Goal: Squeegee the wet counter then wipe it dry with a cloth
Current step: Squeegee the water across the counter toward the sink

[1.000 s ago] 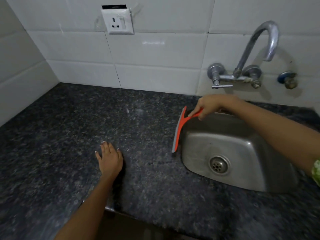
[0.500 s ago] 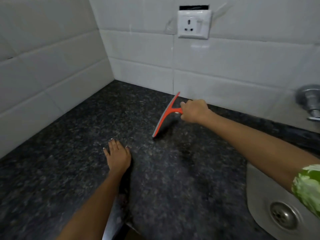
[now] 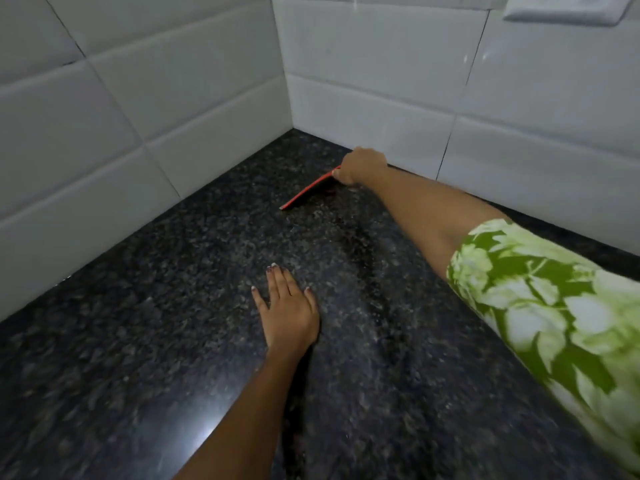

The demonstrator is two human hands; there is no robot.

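Note:
The dark speckled granite counter fills the lower view and meets white tiled walls in a far corner. My right hand reaches to the back wall and grips the handle of an orange-red squeegee. The blade lies on the counter near the corner, and the handle is hidden in my fist. My left hand rests flat on the counter in the middle, fingers straight and pointing away from me. No cloth shows in view.
White tiled walls stand to the left and behind the counter. A white wall socket sits at the top right edge of the view. My green floral sleeve covers the right side.
My right hand has carried the squeegee from the sink edge leftward to the back corner of the counter. The view has swung left, so sink and tap are out of sight. The left hand stays put.

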